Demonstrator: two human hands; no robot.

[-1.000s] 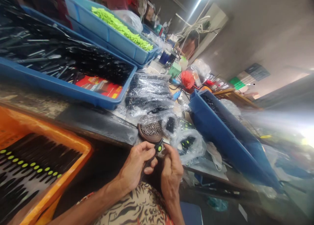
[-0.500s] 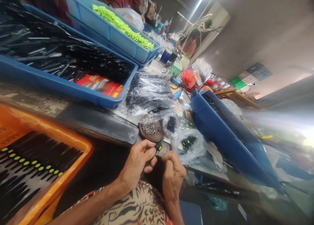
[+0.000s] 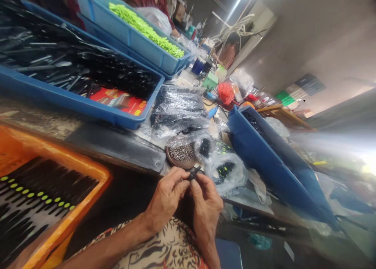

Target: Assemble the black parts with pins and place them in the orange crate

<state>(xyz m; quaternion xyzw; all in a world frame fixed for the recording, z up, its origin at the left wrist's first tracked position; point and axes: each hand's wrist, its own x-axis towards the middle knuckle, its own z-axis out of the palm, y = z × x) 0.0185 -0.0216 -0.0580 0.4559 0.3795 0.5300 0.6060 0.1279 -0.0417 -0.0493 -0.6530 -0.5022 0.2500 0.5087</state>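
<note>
**Left hand and right hand pinch a small black plastic piece between them, just off the bench edge.**

Both grips are narrow, with thumbs and fingertips closed on the piece. It sits just below a brown dish of screws and beside a clear plastic bag of black and green parts. An orange crate of black pieces with green dots lies left of the left hand. Beyond the bench edge is a blue tray of black handles, and a tilted blue bin is to the right.
</note>
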